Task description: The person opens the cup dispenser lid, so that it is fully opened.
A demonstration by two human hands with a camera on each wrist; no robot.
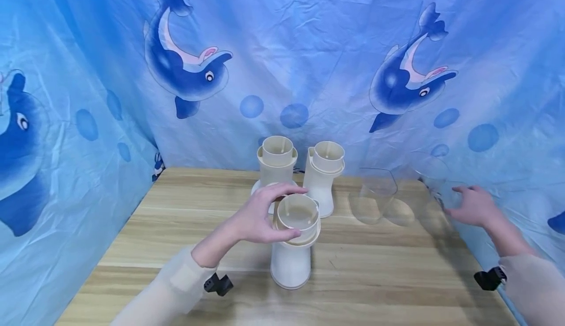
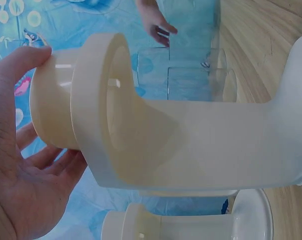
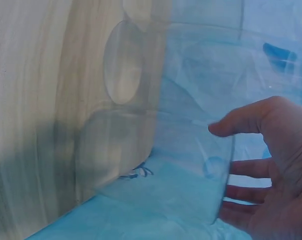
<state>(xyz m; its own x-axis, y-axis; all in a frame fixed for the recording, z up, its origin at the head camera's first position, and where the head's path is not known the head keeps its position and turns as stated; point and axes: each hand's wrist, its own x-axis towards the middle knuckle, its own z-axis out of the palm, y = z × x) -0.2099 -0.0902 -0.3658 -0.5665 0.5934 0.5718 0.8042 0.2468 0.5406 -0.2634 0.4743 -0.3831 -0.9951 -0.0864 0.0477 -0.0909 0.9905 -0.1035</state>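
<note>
A cream plastic stand [image 1: 290, 267] with a flared base and a round, cup-like top piece [image 1: 304, 224] stands upright on the table. My left hand [image 1: 258, 216] holds that top piece, thumb on the near side and fingers round the far side. In the left wrist view, the thumb and fingers [image 2: 46, 159] span the cream piece. At the right, my right hand [image 1: 476, 207] is beside a clear plastic container [image 3: 191, 165]. Its thumb overlaps the rim in the right wrist view, and the fingers are apart near the edge; firm contact cannot be made out.
Two similar cream stands, one at the back centre [image 1: 276, 169] and one just right of it [image 1: 320, 193], stand behind the held one. Other clear containers [image 1: 378, 184] are along the back right. A blue dolphin-print curtain [image 1: 304, 46] surrounds the wooden table [image 1: 375, 277].
</note>
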